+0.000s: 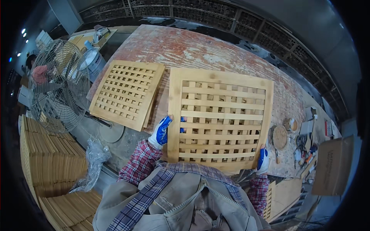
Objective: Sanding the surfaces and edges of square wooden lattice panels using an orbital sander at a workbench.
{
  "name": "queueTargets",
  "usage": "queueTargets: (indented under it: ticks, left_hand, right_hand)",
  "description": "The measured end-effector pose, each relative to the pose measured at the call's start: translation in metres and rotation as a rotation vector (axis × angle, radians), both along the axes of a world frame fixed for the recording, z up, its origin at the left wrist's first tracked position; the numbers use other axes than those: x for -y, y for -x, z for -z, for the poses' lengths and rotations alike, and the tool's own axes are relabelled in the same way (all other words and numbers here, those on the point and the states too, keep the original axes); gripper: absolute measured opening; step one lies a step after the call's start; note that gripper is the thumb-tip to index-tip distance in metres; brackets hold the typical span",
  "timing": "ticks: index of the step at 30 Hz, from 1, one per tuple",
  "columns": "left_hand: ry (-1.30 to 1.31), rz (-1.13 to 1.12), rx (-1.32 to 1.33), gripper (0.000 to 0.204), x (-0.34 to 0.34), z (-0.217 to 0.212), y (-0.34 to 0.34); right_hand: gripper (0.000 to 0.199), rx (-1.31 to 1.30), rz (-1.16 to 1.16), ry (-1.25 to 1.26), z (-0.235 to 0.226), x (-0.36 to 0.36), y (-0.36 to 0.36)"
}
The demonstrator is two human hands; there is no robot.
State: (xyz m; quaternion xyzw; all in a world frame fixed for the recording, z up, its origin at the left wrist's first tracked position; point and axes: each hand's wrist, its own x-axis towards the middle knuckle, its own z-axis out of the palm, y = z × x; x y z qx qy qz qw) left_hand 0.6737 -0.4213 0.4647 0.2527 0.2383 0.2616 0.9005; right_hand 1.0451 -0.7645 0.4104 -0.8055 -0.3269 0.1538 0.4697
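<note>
I hold a square wooden lattice panel up in front of me, over the near edge of the paint-stained workbench. My left hand, in a blue and white glove, grips the panel's left frame edge. My right hand, gloved the same way, grips its lower right corner. A small stack of similar lattice panels lies on the bench to the left, apart from the one I hold.
A large wire-guarded fan stands at the left. Stacks of wooden panels fill the lower left, with crumpled plastic wrap beside them. Round discs and small tools clutter the bench's right end, near a cardboard box.
</note>
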Motion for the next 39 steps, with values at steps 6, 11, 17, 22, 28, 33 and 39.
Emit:
queueTargets:
  ticks: [6, 11, 17, 22, 28, 33, 39]
  left_hand:
    - [-0.001, 0.122, 0.028, 0.049, -0.004, -0.005, 0.003]
    - [-0.139, 0.197, 0.021, 0.05, 0.001, -0.018, 0.003]
    - [-0.23, 0.199, -0.072, 0.042, -0.013, 0.082, 0.011]
    - [-0.936, 0.174, -0.249, 0.037, -0.004, 0.082, 0.03]
    - [-0.762, 0.577, -0.216, 0.032, 0.02, -0.001, 0.037]
    - [-1.12, 0.658, -0.289, 0.032, 0.026, 0.018, 0.031]
    - [-1.741, 0.479, -0.033, 0.033, 0.038, 0.058, -0.012]
  right_hand:
    - [0.043, -0.237, 0.249, -0.106, -0.018, 0.028, 0.047]
    - [0.045, 0.027, 0.196, 0.101, -0.017, 0.071, 0.082]
    - [0.045, -0.306, 0.431, -0.104, -0.014, 0.096, 0.137]
    - [0.044, -0.454, 0.738, -0.227, -0.03, 0.081, 0.203]
    - [0.044, -0.469, 0.796, -0.279, 0.0, 0.112, 0.265]
    - [0.05, -0.708, 0.868, -0.595, -0.007, 0.112, 0.28]
    - [0.046, -0.657, 1.079, -0.714, 0.021, 0.153, 0.3]
